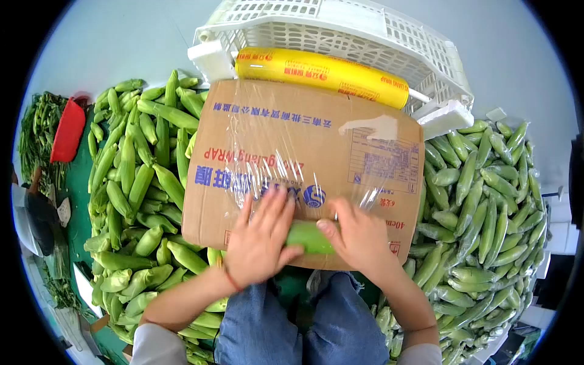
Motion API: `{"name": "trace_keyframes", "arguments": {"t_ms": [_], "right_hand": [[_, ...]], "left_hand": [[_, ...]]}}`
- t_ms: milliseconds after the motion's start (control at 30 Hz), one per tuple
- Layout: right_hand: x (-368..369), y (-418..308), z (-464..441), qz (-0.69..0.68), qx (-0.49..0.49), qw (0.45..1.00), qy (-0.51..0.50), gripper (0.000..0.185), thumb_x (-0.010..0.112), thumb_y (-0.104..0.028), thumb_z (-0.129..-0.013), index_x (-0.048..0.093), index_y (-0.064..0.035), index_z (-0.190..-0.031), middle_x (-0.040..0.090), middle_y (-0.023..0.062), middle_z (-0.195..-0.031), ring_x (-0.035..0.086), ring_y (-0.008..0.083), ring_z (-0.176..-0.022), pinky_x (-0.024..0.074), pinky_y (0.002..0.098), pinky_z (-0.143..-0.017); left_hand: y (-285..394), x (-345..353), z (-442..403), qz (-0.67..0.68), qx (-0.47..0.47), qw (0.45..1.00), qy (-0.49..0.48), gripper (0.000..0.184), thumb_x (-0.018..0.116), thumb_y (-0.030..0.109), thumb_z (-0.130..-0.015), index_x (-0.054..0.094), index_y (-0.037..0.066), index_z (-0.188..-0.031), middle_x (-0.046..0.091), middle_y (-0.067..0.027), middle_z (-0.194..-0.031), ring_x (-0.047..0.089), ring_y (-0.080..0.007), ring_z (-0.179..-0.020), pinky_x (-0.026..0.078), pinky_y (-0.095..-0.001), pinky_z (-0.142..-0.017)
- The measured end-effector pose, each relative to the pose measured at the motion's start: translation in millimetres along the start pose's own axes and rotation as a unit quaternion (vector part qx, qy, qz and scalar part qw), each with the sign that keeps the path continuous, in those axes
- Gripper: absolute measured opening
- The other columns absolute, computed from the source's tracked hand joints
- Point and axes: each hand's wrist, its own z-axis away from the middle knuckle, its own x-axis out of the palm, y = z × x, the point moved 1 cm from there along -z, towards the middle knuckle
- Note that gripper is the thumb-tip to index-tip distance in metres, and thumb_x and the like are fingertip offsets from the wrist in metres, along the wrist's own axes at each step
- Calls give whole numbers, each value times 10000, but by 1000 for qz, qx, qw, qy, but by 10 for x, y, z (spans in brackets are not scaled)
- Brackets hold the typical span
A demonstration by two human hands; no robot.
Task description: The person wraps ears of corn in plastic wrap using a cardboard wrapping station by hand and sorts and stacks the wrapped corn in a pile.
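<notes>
A green ear of corn (309, 238) lies near the front edge of the cardboard box (280, 146), between my two hands. Clear film (261, 121) stretches over the box from the yellow roll (322, 74) down to the corn. My left hand (261, 238) lies over the film at the corn's left end, fingers spread and pointing forward. My right hand (356, 234) is at the corn's right end, fingers bent and slightly blurred, thumb touching the corn.
Unwrapped corn (140, 176) is heaped on the left, and film-wrapped corn (486, 207) on the right. A white plastic crate (340, 30) stands behind the roll. At the far left are a red scoop-like object (67, 131), leafy greens (42, 128) and part of another person (27, 213).
</notes>
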Motion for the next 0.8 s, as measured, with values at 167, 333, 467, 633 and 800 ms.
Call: {"name": "trace_keyframes", "arguments": {"t_ms": [167, 333, 467, 633, 800], "right_hand": [[133, 197, -403, 150, -238, 939, 199, 626, 758, -379, -704, 530, -114, -1223, 483, 113, -1272, 546, 320, -1058, 489, 409, -871], [69, 193, -868, 142, -209, 958, 133, 503, 777, -444, -634, 552, -107, -931, 615, 64, -823, 640, 242, -800, 523, 369, -630], [45, -21, -271, 124, -248, 961, -1, 501, 721, -494, -680, 567, -102, -950, 614, 86, -783, 644, 268, -732, 522, 381, -591], [67, 171, 713, -62, -125, 971, -195, 586, 691, -532, -743, 566, -77, -1091, 652, 141, -861, 664, 278, -710, 530, 334, -592], [151, 296, 724, -700, 216, 643, -224, 718, 532, -591, -880, 376, -33, -1304, 618, 192, -805, 642, 277, -645, 532, 343, -530]], "left_hand": [[-727, -179, -1228, -24, 54, 995, 76, 741, 643, 266, -818, 329, -99, -1381, 316, -278, -1458, 314, -380, -1367, 266, -416, -1132], [-810, -175, -1709, -68, 98, 984, -132, 742, 679, 197, -792, 327, -127, -1360, 276, -281, -1473, 358, -357, -1345, 368, -368, -1082], [-768, -184, -1671, -87, 91, 982, -138, 771, 708, 250, -768, 360, -100, -1360, 299, -246, -1480, 332, -330, -1366, 360, -357, -1090], [-842, -126, -1425, 68, 176, 980, 64, 585, 716, 245, -770, 522, 8, -1268, 450, -185, -1388, 390, -378, -1312, 353, -407, -1090], [-58, -200, -551, 230, 244, 911, 240, 432, 672, 177, -794, 589, 93, -1209, 521, -175, -1298, 453, -371, -1260, 379, -517, -1035]]}}
